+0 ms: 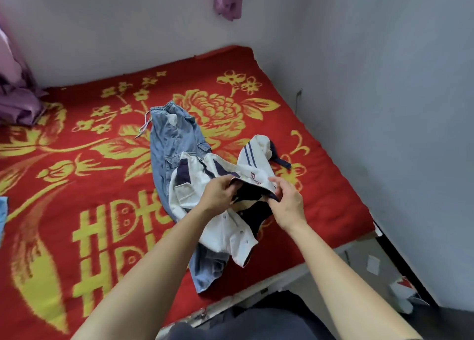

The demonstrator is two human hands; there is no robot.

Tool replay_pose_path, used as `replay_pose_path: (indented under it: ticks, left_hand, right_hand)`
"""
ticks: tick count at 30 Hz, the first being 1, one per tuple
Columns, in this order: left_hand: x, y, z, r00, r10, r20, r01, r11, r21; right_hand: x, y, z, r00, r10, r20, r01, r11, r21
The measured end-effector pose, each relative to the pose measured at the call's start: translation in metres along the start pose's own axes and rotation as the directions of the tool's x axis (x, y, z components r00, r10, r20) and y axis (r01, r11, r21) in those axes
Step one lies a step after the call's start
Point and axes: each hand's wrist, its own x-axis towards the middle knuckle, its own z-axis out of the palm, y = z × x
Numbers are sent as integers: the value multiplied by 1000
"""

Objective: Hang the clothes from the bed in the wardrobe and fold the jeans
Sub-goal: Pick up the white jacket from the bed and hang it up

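Left hand (219,194) and right hand (288,201) both pinch the jacket (225,227) collar, jacket lying over jeans (174,139) on the bed (77,186).

The bed (77,186) sits in a corner, with 1 wall (128,32) behind it and the side wall (384,83) on its right. The jeans (174,134) lie on the middle of the bed, waist at the far end. The jacket (225,227) lies on the near half of the jeans and spreads to their right. The left grip (218,196) and right grip (287,203) hold the jacket's top edge, side by side. A cloth heap (18,103) sits on the bed's far left.
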Motion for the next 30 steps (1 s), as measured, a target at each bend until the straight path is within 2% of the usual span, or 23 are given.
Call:
replay_pose_path:
  ticks: [2,5,7,8,12,14,15,16,17,18,19,20,22,25,28,30]
  left_hand:
    - [3,23,-2,998,0,-65,-7,993,-118]
    - [2,61,-9,990,-5,-141,-36,957,-288]
    - [1,82,-22,979,-54,-198,-52,867,-495]
    - [-1,92,-31,975,-64,-211,-73,808,-585]
    - [-2,110,-62,978,-18,-209,-161,577,-801]
    - [-1,114,-68,975,-7,-223,-185,536,-824]
    - [0,112,-70,967,-3,-256,-211,557,-803]
    - [3,109,-71,950,-1,-312,-241,632,-737]
    - [6,102,-73,923,16,-385,-265,751,-605]
    - [10,93,-73,891,65,-449,-268,873,-407]
    - [12,83,-73,875,124,-468,-239,951,-195]
    - [14,71,-72,885,154,-440,-182,983,-22]
    - [16,44,-67,928,94,-361,-28,983,182]
    - [16,7,-58,943,-91,-319,187,940,285]
    - [12,-13,-45,911,-210,-354,360,824,437]
    - [10,-15,-36,911,-187,-367,382,718,582]
  right_hand:
    - [-2,2,0,994,102,-28,-102,995,2]
    - [-15,9,16,959,260,109,-250,963,-99]
    - [-24,12,28,919,348,188,-318,932,-172]
    - [-29,11,32,895,392,212,-366,918,-153]
    - [-32,2,34,840,440,317,-513,834,202]
    - [-25,-6,28,833,447,326,-542,778,318]
    - [-19,-8,27,830,457,320,-556,730,398]
    - [-14,-14,25,818,490,301,-575,667,474]
    - [-9,-17,24,796,542,270,-591,600,539]
    - [-4,-19,22,780,594,199,-590,591,549]
    - [1,-19,21,783,615,96,-566,639,521]
    - [3,-19,18,792,611,17,-539,685,490]
    - [4,-24,9,798,603,-10,-489,657,574]
    - [8,-35,-12,828,558,47,-444,602,663]
    - [14,-50,-34,863,490,127,-451,630,633]
    - [19,-58,-46,888,421,184,-439,661,609]
